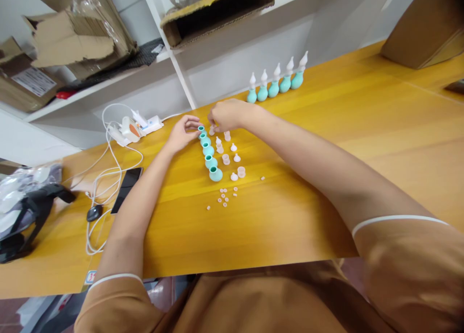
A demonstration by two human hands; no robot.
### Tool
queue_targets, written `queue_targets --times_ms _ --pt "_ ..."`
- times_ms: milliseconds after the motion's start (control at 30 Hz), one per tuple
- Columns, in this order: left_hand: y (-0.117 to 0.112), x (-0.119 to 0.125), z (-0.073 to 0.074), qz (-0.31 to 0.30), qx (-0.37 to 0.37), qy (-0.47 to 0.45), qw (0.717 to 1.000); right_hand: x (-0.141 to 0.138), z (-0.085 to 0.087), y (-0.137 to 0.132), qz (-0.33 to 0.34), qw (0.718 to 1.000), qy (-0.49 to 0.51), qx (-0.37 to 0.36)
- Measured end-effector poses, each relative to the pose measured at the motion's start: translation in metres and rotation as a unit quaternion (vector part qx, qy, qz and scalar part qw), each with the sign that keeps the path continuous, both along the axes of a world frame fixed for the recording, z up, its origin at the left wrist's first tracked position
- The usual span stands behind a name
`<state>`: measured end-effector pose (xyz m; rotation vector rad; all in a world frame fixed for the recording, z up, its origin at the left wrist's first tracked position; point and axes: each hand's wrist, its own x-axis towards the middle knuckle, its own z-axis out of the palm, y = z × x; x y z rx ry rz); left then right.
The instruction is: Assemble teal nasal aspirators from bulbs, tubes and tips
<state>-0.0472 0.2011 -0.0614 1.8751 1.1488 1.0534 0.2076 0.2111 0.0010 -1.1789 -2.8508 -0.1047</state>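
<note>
My left hand point(184, 132) curls around the farthest teal bulb point(201, 129) in a short row of open teal rubber bulbs point(212, 161) on the yellow wooden table point(290, 197). My right hand point(226, 114) hovers just right of it, fingers pinched on a small translucent piece point(212, 130). White nozzle tips and caps point(232, 159) lie in a loose column beside the bulbs. Several tiny pale rings point(224, 196) are scattered nearer to me.
Several assembled teal bulbs with white nozzles point(277, 84) stand in a row at the table's back edge. A power strip with white cables point(132, 127), a black phone point(126, 188) and a mouse point(94, 212) lie left. Cardboard boxes point(427, 26) sit on shelves and at the right.
</note>
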Motion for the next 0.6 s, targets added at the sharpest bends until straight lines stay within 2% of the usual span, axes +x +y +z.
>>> queue_targets --times_ms 233,367,500,600 --pt "-0.002 0.001 0.001 -0.002 -0.005 -0.001 1.0 -0.004 -0.001 -0.003 0.017 1.0 0.009 -0.023" --pt "-0.002 0.002 -0.001 0.012 -0.002 -0.018 1.0 -0.001 -0.003 0.005 0.026 0.998 0.044 -0.048" --pt "-0.004 0.004 -0.001 0.021 -0.012 -0.028 0.999 0.015 0.001 0.025 0.025 0.99 0.125 -0.054" --pt "-0.006 0.005 0.001 0.021 -0.014 -0.026 0.999 0.04 0.011 0.041 -0.001 0.983 0.186 -0.014"
